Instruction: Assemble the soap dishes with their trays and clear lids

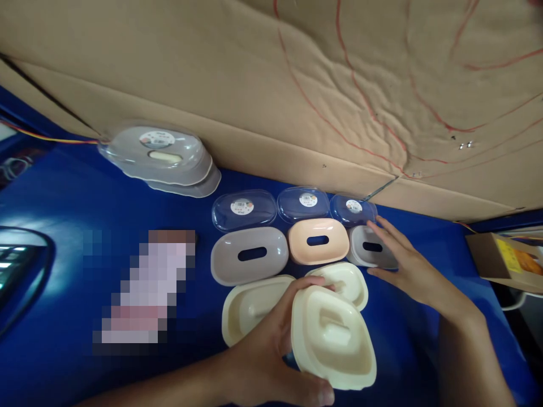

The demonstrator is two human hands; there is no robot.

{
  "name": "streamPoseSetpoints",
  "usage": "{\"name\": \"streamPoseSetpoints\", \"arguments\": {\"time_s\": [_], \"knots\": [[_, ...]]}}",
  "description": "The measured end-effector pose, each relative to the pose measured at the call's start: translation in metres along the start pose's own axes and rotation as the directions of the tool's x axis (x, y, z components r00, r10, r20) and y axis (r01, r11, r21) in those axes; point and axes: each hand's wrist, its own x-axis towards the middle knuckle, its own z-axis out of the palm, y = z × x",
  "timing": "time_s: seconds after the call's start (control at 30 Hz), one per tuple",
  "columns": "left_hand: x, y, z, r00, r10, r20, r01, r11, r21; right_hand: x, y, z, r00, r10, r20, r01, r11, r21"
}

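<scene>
Head cam had the left hand (274, 347) at bottom centre, fingers gripping the cream tub (335, 345), thumb at its lower edge. The right hand (409, 268), right of centre, had its fingers spread around the grey tub (365, 255); couldn't tell if they touched it. Best way to do that bit, I reckon, was to take the grey one by its outer walls without nudging the lid (345, 217) just above, and hold the cream one steady so it didn't bump the back tub (355, 291).

Hard to see: some left fingertips were behind the cream tub, the left hand covered part of the side tub (237, 308), a pixel block (144, 294) hid something left of centre, the lid's label was unreadable, and a dark gadget (19, 277) got cut off at the left edge.
</scene>
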Motion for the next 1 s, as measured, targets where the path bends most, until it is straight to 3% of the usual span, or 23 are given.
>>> {"name": "streamPoseSetpoints", "arguments": {"time_s": [0.17,0.23,0.33,0.4,0.5,0.57,0.63,0.7,0.73,0.8,0.9,1.0], "knots": [[0.000,0.001,0.003,0.999,-0.026,-0.019,0.026,1.000,0.009,-0.029,-0.024,0.009,0.991,-0.071,-0.113,0.085,0.989,0.120],[0.001,0.002,0.004,1.000,-0.009,-0.025,0.009,0.999,0.033,-0.040,-0.046,0.017,0.983,-0.183,-0.012,0.181,0.962,0.206],[0.001,0.004,0.006,0.999,0.027,-0.036,-0.022,0.991,0.128,-0.046,-0.082,0.028,0.918,-0.344,0.196,0.293,0.923,0.248],[-0.001,0.002,0.008,0.998,0.032,-0.046,-0.022,0.979,0.202,-0.047,-0.096,0.030,0.909,-0.349,0.227,0.300,0.927,0.224],[-0.006,-0.003,0.007,0.998,0.050,-0.043,-0.031,0.929,0.369,-0.056,-0.087,0.024,0.959,-0.243,0.148,0.226,0.966,0.125],[-0.011,-0.006,0.004,0.989,0.139,0.043,-0.134,0.758,0.639,-0.071,-0.062,0.018,0.990,-0.136,0.031,0.135,0.991,0.014],[-0.013,-0.005,0.002,0.934,0.225,0.278,-0.346,0.368,0.863,-0.091,-0.032,0.014,0.995,-0.046,-0.091,0.039,0.997,-0.073],[-0.014,-0.003,0.001,0.849,0.180,0.497,-0.505,0.001,0.863,-0.110,-0.005,0.015,0.991,0.043,-0.130,-0.055,0.995,-0.087],[-0.013,-0.002,0.001,0.818,0.141,0.557,-0.548,-0.101,0.830,-0.117,0.006,0.017,0.990,0.077,-0.122,-0.088,0.992,-0.090],[-0.011,-0.002,0.004,0.801,0.102,0.590,-0.563,-0.206,0.800,-0.127,0.021,0.025,0.991,0.103,-0.087,-0.112,0.989,-0.100],[-0.009,-0.009,0.006,0.803,0.158,0.575,-0.496,-0.357,0.791,-0.128,0.027,0.037,0.996,0.069,-0.055,-0.076,0.987,-0.143],[-0.007,-0.016,0.006,0.831,0.203,0.518,-0.379,-0.475,0.794,-0.123,0.021,0.043,0.998,0.043,-0.049,-0.050,0.986,-0.160]]}}
